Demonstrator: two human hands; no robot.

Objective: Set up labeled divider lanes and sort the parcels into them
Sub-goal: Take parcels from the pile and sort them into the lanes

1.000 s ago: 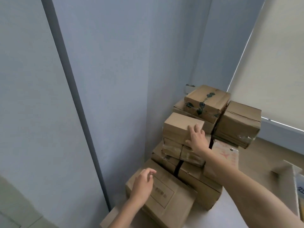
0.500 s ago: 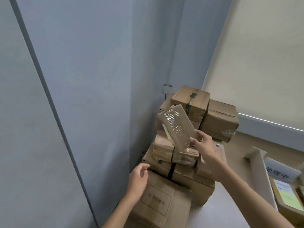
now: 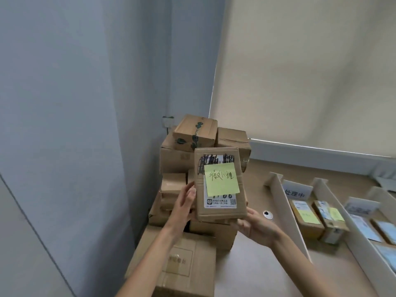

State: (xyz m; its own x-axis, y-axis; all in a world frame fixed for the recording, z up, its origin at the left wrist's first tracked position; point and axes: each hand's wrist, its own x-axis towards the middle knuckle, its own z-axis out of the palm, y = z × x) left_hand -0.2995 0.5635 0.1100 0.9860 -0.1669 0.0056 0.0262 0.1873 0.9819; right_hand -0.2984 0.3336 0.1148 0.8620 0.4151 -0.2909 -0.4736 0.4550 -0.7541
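Item under inspection: one parcel [image 3: 220,185], held upright, clear of the desk [image 3: 257,266], in front of the stack [image 3: 173,155] in the corner, label side toward me. It carries one yellow note [image 3: 221,179] with handwriting, stuck over a partly blacked-out label. My left grip [image 3: 184,202] pinches the parcel's left edge; my right grip [image 3: 255,227] cups its lower right corner from beneath, so both are closed on the parcel. Judged step: read the note and match it to a lane sign. To do this well, I should keep the face square to me, keep my thumbs off the note, then carry the parcel right with support from below and set it flat between the correct dividers. Count: one parcel in hand; at least seven boxes in the stack, with others possibly hidden behind the parcel. Three white dividers [image 3: 285,202] are in view to the right, with two sign cards [image 3: 296,190]. The near lane holds two parcels [image 3: 306,221], each with a yellow note; the next lane holds at least three flat ones.
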